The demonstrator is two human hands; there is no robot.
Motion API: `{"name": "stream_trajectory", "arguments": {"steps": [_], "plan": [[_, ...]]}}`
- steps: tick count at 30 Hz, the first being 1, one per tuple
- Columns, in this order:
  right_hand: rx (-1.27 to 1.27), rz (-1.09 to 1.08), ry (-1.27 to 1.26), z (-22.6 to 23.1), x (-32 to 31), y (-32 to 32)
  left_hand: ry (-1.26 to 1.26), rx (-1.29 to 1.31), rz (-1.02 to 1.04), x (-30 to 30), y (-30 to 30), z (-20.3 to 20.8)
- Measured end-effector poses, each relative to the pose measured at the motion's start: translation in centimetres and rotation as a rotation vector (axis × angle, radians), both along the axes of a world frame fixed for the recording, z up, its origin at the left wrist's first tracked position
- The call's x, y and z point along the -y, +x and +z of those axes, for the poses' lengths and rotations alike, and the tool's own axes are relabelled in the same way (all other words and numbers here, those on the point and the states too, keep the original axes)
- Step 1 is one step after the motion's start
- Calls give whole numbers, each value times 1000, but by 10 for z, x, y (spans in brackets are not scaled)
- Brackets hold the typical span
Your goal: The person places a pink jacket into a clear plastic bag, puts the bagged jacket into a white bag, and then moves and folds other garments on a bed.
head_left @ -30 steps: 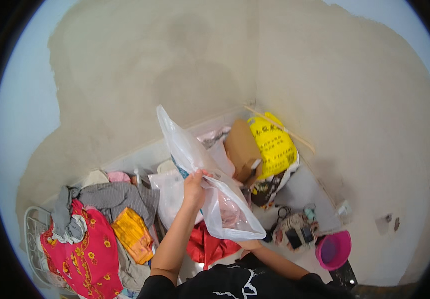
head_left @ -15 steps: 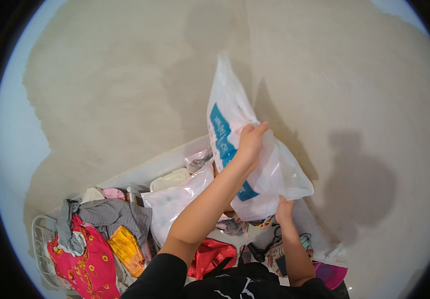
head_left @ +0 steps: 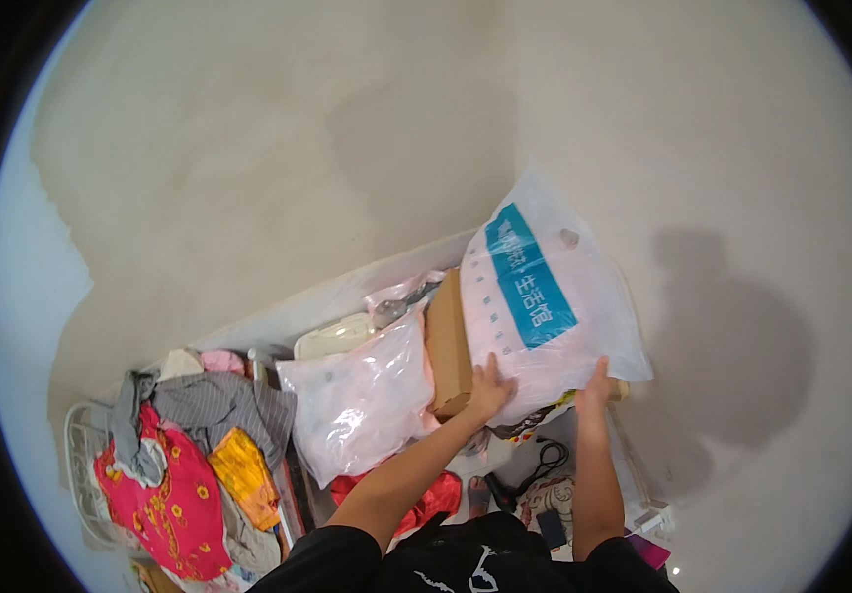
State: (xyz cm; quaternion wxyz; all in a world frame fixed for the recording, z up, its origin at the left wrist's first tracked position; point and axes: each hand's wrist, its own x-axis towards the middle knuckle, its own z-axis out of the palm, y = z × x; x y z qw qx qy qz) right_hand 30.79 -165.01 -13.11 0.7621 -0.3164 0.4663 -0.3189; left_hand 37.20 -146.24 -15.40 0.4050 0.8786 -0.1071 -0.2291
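Observation:
A large, stuffed white plastic bag with a blue printed panel leans at the wall corner ahead of me. My left hand lies against its lower left edge, with finger and thumb apart. At the lower right edge, my right hand grips the bag, thumb up and the other fingers mostly hidden. Left of the bag stands a brown cardboard box, partly covered. Another filled clear-and-white plastic bag rests beside the box.
Clothes, among them a red flowered garment and a grey striped one, pile on a white metal rack at left. A red bag, a black cable and a phone-like dark slab lie low near me. Walls rise behind.
The white bag has swung to the right and lowered, its printed panel now facing me. My left hand moved from its upper part to its lower edge. The cardboard box is now visible.

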Motion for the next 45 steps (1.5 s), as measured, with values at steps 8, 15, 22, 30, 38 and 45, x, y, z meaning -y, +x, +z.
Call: {"name": "stream_trajectory", "arguments": {"steps": [8, 15, 22, 30, 38, 45], "plan": [[-65, -121, -254, -11, -24, -12, -390, -364, -134, -21, -14, -17], [-232, 119, -163, -83, -129, -44, -556, -401, 51, -96, -43, -56], [-321, 953, 71, -124, -253, -52, -513, -491, 803, -259, -106, -50], [-152, 1490, -325, -117, -321, 24, -459, -424, 1324, -397, -251, -2], [-106, 1664, -348, -107, -391, -21, -669, -215, 1774, -446, -374, -2], [-163, 1720, -351, -80, -473, -123, -886, -34, 1590, -518, -393, -8]]}}
